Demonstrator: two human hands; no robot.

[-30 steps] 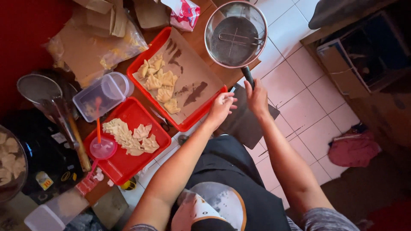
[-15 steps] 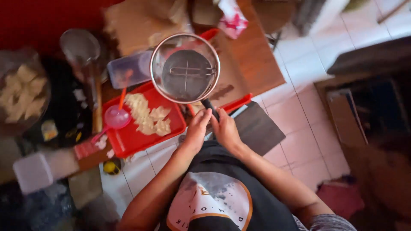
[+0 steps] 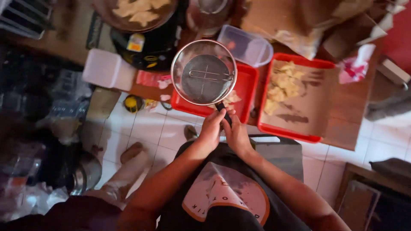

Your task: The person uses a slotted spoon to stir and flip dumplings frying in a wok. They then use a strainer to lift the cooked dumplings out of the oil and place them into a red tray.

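Round wire strainer (image 3: 204, 72) held up in both hands over the near-left red tray (image 3: 246, 92).

Left hand (image 3: 211, 130) and right hand (image 3: 236, 136) side by side, each grip clamped on the dark handle (image 3: 222, 112). Basket apparently bare, nothing visibly scooped yet. A few pale dough pieces (image 3: 233, 98) showing on that tray under the rim; more pale pieces (image 3: 280, 85) heaped on the paper-lined right tray (image 3: 295, 100). Further fried pieces in the dark pan (image 3: 135, 13) far left, clear tub (image 3: 248, 45) just beyond. Judged mid-way: some cooked, much waiting.
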